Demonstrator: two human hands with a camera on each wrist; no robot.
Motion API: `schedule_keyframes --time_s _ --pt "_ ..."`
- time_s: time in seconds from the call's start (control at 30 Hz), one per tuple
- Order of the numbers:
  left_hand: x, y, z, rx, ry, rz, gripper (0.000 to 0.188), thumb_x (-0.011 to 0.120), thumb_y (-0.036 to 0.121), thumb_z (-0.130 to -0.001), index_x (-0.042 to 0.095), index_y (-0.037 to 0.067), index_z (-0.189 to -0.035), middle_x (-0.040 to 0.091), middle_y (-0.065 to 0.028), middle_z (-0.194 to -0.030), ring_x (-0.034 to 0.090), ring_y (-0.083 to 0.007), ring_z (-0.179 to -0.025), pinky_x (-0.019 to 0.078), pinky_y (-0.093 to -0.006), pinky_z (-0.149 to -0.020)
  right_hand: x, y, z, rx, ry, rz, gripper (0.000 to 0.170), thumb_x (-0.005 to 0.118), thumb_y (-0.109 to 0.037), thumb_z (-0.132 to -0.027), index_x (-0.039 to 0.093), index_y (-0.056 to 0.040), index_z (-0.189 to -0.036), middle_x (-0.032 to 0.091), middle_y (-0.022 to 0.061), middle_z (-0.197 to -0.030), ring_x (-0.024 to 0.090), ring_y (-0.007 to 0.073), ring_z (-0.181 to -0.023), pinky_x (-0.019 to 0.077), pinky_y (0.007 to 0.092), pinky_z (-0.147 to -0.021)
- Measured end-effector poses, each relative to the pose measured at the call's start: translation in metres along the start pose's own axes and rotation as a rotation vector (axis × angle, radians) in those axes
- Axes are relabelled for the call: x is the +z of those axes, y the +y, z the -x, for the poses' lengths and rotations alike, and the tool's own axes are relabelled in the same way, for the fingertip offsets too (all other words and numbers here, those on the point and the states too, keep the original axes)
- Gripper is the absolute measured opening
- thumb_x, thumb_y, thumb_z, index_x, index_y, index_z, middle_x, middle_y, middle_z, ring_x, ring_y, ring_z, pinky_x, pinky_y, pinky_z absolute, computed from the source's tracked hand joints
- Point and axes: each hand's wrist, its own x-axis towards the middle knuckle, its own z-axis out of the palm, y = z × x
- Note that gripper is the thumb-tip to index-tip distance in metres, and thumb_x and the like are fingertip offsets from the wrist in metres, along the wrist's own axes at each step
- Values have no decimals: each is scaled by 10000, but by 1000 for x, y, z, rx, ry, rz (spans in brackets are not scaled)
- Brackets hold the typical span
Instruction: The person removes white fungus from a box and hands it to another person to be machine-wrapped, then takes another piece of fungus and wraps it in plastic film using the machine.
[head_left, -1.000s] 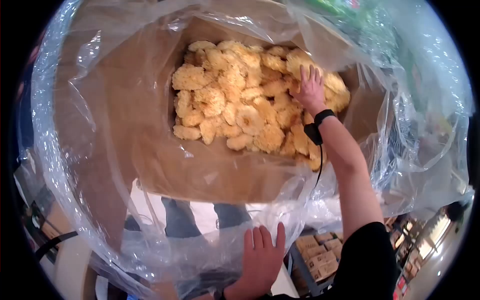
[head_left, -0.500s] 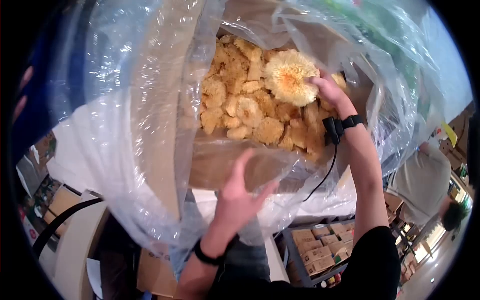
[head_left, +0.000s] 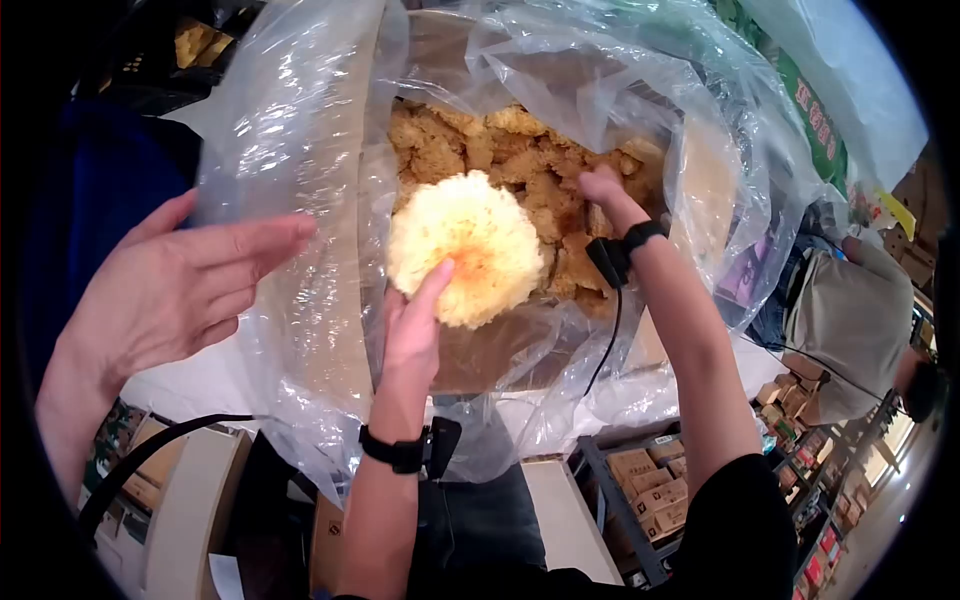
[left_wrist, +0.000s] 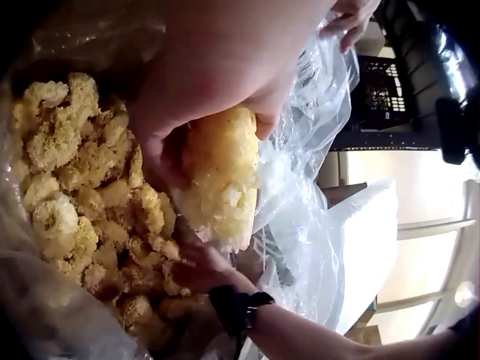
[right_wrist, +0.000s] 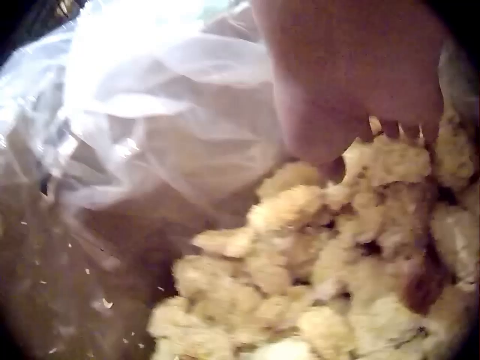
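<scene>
In the head view the left hand (head_left: 412, 335) grips a large round pale-yellow frilly piece (head_left: 478, 240), its thumb on the orange-tinged middle. The left wrist view shows that piece (left_wrist: 225, 176) edge-on between thumb and fingers of the left hand (left_wrist: 217, 67). Deeper in the plastic-lined cardboard box (head_left: 700, 190), the right hand (head_left: 605, 190) reaches into the heap of golden pieces (head_left: 520, 150). In the right wrist view the right hand (right_wrist: 360, 82) has its fingers bent down onto the heap (right_wrist: 300, 262), with the fingertips mostly hidden among pieces.
Clear plastic lining (head_left: 290, 200) drapes over the box edges. Another person's hand (head_left: 165, 280) extends at the left beside it. Small cartons (head_left: 655, 490) fill a shelf at the lower right, and a person in a grey top (head_left: 845, 320) is at the right.
The large round piece has passed from the right hand to the left and moved leftward. The right hand has gone back to the heap. Another person's hand has come in from the left.
</scene>
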Motion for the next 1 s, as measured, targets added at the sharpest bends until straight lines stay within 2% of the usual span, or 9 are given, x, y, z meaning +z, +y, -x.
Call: schedule_keyframes --time_s 0.07,0.17,0.2,0.6,0.7,0.77,0.87,0.97,1.0 --pt "-1 5 10 1 83 37 509 671 101 -808 454 -8 -1255 557 -109 -1188 545 -192 -1070 436 -320 -913 19 23 -21 -95 806 202 471 612 -193 -750 527 -11 -1176 530 200 -1195 472 310 -1172 388 391 -961" --pt "-6 4 24 30 179 69 490 665 86 -808 472 -5 -1248 568 -102 -1172 544 -190 -1064 419 -322 -925 17 35 -74 1 758 35 596 616 -393 -767 470 -84 -1256 414 153 -1348 360 287 -1265 302 383 -1016" --pt "-7 2 28 47 162 52 480 663 83 -806 481 -5 -1242 568 -104 -1170 541 -189 -1067 416 -316 -924 43 82 -192 -152 984 323 558 624 -396 -766 506 -94 -1220 490 132 -1285 441 291 -1198 356 386 -975" --pt "-33 21 41 159 6 -152 527 606 60 -815 402 -3 -1298 497 -112 -1251 479 -207 -1148 361 -324 -971 -47 87 -170 -693 549 323 525 620 -407 -773 543 -81 -1177 587 126 -1150 541 309 -1072 429 381 -900" --pt "-38 23 43 198 70 -77 423 630 -19 -806 495 -19 -1207 581 -94 -1140 552 -143 -1013 430 -260 -869 -49 20 -40 -466 650 396 536 623 -430 -767 560 -80 -1168 632 135 -1050 587 334 -976 464 381 -850" --pt "-41 26 46 255 33 -47 420 632 -8 -816 489 -15 -1211 578 -98 -1146 552 -144 -1017 437 -264 -871 -57 -11 16 -317 501 451 547 629 -408 -762 554 -56 -1175 621 165 -1074 577 345 -996 454 386 -861" --pt "-37 46 69 196 35 -66 435 636 4 -819 472 -21 -1221 574 -104 -1155 556 -157 -1024 444 -284 -889 -43 15 59 -387 549 -159 537 579 -395 -790 558 2 -1151 622 190 -1065 588 277 -1013 455 365 -878" --pt "-43 59 90 184 -19 -86 452 636 24 -825 458 -18 -1238 572 -108 -1160 561 -164 -1028 443 -294 -901 -14 18 144 -216 -175 -1319 448 437 -258 -860 481 -7 -1228 601 121 -1112 577 263 -1024 447 366 -906" --pt "-50 61 95 179 -49 -82 464 638 35 -825 451 -20 -1246 569 -109 -1166 560 -167 -1033 441 -297 -906 -7 17 175 -276 -239 -1349 463 428 -244 -858 449 5 -1248 581 136 -1145 566 272 -1047 438 375 -926"
